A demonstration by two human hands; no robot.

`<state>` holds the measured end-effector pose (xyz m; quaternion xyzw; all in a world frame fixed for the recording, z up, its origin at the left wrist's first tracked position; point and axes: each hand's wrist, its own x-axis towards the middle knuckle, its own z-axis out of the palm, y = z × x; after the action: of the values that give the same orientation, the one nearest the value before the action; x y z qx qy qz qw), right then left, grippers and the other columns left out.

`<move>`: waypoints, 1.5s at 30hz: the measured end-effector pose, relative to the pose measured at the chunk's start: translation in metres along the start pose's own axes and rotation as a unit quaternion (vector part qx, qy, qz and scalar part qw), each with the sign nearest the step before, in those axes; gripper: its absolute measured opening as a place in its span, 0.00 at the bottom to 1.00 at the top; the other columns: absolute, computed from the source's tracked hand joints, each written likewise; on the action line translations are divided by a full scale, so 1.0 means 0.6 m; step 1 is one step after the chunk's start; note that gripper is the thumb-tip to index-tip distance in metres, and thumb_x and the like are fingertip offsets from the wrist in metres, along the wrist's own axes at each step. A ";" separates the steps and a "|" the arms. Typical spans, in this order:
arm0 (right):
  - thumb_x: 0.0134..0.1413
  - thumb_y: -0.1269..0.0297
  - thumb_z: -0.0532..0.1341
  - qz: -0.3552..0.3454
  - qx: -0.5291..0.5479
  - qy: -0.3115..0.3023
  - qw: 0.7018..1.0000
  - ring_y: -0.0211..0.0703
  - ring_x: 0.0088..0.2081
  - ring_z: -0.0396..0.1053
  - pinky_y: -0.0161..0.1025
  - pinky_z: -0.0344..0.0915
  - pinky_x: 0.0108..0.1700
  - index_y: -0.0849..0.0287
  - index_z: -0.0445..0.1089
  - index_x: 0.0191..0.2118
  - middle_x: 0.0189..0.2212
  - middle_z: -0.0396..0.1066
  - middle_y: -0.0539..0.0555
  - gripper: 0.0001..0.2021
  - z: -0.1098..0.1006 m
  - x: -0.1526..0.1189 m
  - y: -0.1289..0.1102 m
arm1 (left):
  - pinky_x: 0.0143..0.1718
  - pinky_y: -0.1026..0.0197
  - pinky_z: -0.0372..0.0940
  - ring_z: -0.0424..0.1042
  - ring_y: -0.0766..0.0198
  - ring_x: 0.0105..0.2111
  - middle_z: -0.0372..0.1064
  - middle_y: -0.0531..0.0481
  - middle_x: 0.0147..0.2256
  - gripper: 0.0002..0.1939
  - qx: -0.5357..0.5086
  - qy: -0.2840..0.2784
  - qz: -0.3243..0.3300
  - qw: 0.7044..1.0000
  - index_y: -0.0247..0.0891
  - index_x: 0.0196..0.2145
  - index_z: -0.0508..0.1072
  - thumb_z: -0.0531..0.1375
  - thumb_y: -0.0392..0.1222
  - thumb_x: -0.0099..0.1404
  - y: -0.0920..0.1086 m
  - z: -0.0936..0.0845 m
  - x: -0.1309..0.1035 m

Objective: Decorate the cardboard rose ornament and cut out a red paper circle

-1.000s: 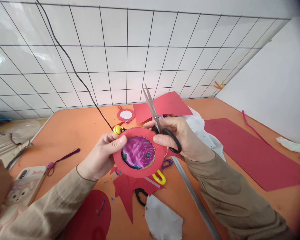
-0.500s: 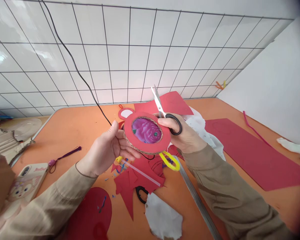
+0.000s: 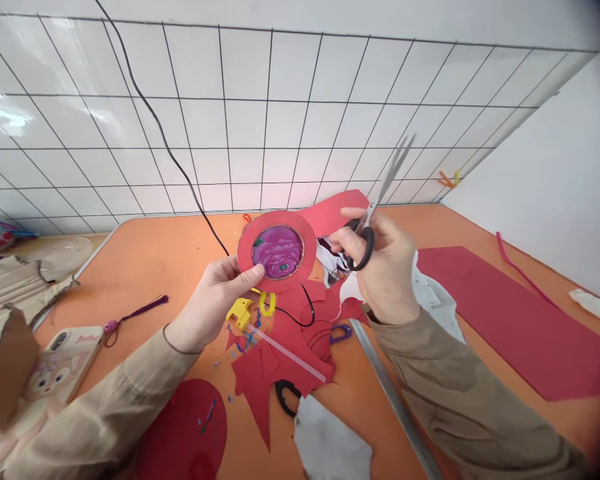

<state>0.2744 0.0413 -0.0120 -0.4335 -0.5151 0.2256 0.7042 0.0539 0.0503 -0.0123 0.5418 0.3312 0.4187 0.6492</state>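
Note:
My left hand (image 3: 213, 293) grips a round red craft piece (image 3: 307, 250) at its lower left, thumb on the front. A purple flower picture (image 3: 279, 248) fills its middle, and a yellow loop (image 3: 267, 303) shows just below it. To the right, my right hand (image 3: 387, 267) holds black-handled scissors (image 3: 373, 207), fingers in the handles, blades pointing up and nearly closed. The scissors are apart from the red piece. Under both hands lie red paper scraps (image 3: 260, 373) and a yellow glue gun (image 3: 240, 313) with a clear glue stick (image 3: 293, 353).
A metal ruler (image 3: 393, 393) lies beside my right forearm. Red sheets (image 3: 520, 313) are at the right. Another pair of black-handled scissors (image 3: 286, 399) lies partly under white material (image 3: 330, 440). A phone (image 3: 63, 367) and cardboard (image 3: 7, 360) sit left. A black cable (image 3: 163, 133) hangs down.
My right hand has let go of the red piece and moved right with the scissors, which now point up to the right. My left hand now pinches the piece, turned more face-on.

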 end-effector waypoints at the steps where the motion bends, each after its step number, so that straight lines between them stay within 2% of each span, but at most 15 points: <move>1: 0.46 0.60 0.71 -0.028 -0.022 0.001 0.999 0.40 0.26 0.69 0.42 0.68 0.28 0.49 0.73 0.40 0.25 0.70 0.47 0.13 -0.006 0.004 -0.007 | 0.29 0.66 0.68 0.72 0.67 0.26 0.77 0.49 0.28 0.12 0.021 0.001 0.006 1.000 0.34 0.33 0.80 0.68 0.47 0.59 0.003 -0.001 0.001; 4: 0.45 0.61 0.72 -0.075 -0.086 -0.029 0.993 0.43 0.30 0.71 0.43 0.68 0.29 0.49 0.73 0.44 0.31 0.76 0.50 0.18 -0.018 0.005 -0.029 | 0.34 0.66 0.69 0.74 0.65 0.30 0.78 0.50 0.29 0.11 0.075 -0.014 0.010 0.997 0.35 0.34 0.80 0.68 0.46 0.59 0.012 -0.001 -0.001; 7: 0.45 0.61 0.72 -0.068 -0.115 -0.091 0.987 0.44 0.32 0.72 0.46 0.70 0.33 0.50 0.72 0.47 0.36 0.77 0.52 0.20 -0.018 -0.002 -0.043 | 0.38 0.64 0.70 0.76 0.62 0.35 0.79 0.49 0.31 0.10 0.111 -0.066 -0.005 0.992 0.36 0.35 0.80 0.66 0.45 0.61 0.021 0.000 -0.008; 9: 0.44 0.61 0.72 -0.045 -0.116 -0.140 0.982 0.45 0.33 0.73 0.47 0.70 0.36 0.51 0.73 0.46 0.36 0.78 0.52 0.21 -0.015 -0.004 -0.046 | 0.38 0.63 0.70 0.76 0.62 0.34 0.79 0.49 0.31 0.10 0.125 -0.097 -0.016 0.987 0.36 0.35 0.80 0.65 0.45 0.62 0.025 -0.001 -0.011; 12: 0.42 0.62 0.72 -0.010 -0.105 -0.186 0.977 0.47 0.34 0.74 0.48 0.70 0.36 0.54 0.74 0.44 0.31 0.77 0.52 0.20 -0.011 -0.005 -0.047 | 0.37 0.62 0.70 0.76 0.60 0.34 0.79 0.48 0.31 0.11 0.142 -0.108 -0.027 0.984 0.36 0.35 0.80 0.65 0.47 0.62 0.024 -0.006 -0.013; 15: 0.42 0.61 0.72 0.003 -0.096 -0.193 0.976 0.47 0.32 0.73 0.48 0.71 0.36 0.53 0.75 0.43 0.29 0.75 0.51 0.18 -0.008 -0.005 -0.047 | 0.35 0.61 0.69 0.75 0.61 0.32 0.78 0.48 0.29 0.13 0.132 -0.108 -0.033 0.985 0.36 0.35 0.80 0.64 0.49 0.63 0.020 -0.011 -0.010; 18: 0.43 0.60 0.72 0.010 -0.099 -0.190 0.977 0.49 0.35 0.74 0.50 0.71 0.38 0.51 0.74 0.44 0.32 0.76 0.52 0.19 -0.008 -0.007 -0.049 | 0.35 0.61 0.69 0.74 0.62 0.31 0.78 0.48 0.29 0.12 0.114 -0.103 -0.028 0.988 0.36 0.34 0.80 0.65 0.49 0.62 0.018 -0.015 -0.007; 22: 0.44 0.59 0.72 0.008 -0.111 -0.197 0.974 0.50 0.37 0.75 0.51 0.70 0.40 0.52 0.73 0.47 0.36 0.77 0.54 0.21 -0.013 -0.009 -0.053 | 0.33 0.63 0.67 0.73 0.64 0.31 0.78 0.48 0.30 0.11 0.141 -0.105 -0.025 0.984 0.37 0.33 0.81 0.65 0.48 0.62 0.024 -0.015 -0.008; 26: 0.42 0.60 0.72 0.015 -0.118 -0.216 0.969 0.51 0.33 0.74 0.51 0.69 0.36 0.50 0.74 0.43 0.31 0.77 0.52 0.19 -0.014 -0.010 -0.060 | 0.30 0.68 0.65 0.72 0.67 0.29 0.78 0.50 0.31 0.09 0.148 -0.125 -0.033 0.981 0.39 0.35 0.81 0.64 0.45 0.63 0.032 -0.010 -0.013; 32: 0.40 0.62 0.72 0.063 -0.087 -0.203 0.973 0.46 0.32 0.73 0.47 0.71 0.35 0.52 0.74 0.40 0.27 0.74 0.50 0.17 -0.008 -0.012 -0.068 | 0.32 0.69 0.67 0.73 0.68 0.30 0.79 0.50 0.31 0.09 0.079 -0.112 -0.016 0.990 0.40 0.36 0.82 0.66 0.46 0.62 0.028 -0.001 -0.013; 38: 0.40 0.63 0.72 0.099 -0.044 -0.207 0.972 0.43 0.32 0.73 0.42 0.72 0.33 0.51 0.74 0.40 0.28 0.72 0.49 0.17 0.002 -0.018 -0.062 | 0.30 0.70 0.67 0.72 0.70 0.27 0.77 0.52 0.26 0.10 0.000 -0.095 -0.012 0.995 0.40 0.34 0.83 0.64 0.47 0.64 0.019 0.003 -0.016; 42: 0.44 0.60 0.71 0.047 -0.080 -0.250 0.964 0.46 0.32 0.73 0.45 0.71 0.32 0.49 0.74 0.43 0.28 0.74 0.50 0.16 -0.014 -0.008 -0.061 | 0.33 0.68 0.67 0.72 0.68 0.29 0.77 0.52 0.28 0.09 0.068 -0.086 0.017 0.994 0.40 0.35 0.82 0.64 0.46 0.64 0.028 -0.004 -0.016; 45: 0.45 0.57 0.71 -0.027 -0.146 -0.298 0.943 0.49 0.36 0.72 0.48 0.71 0.35 0.46 0.73 0.50 0.36 0.75 0.53 0.23 -0.045 0.008 -0.059 | 0.31 0.65 0.65 0.70 0.65 0.29 0.76 0.50 0.29 0.11 0.159 -0.079 0.050 0.983 0.38 0.35 0.82 0.64 0.47 0.63 0.039 -0.012 -0.016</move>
<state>0.2967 0.0162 0.0177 -0.4307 -0.7402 0.2480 0.4529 0.0392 0.0464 0.0091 0.6853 0.3138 0.3485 0.5571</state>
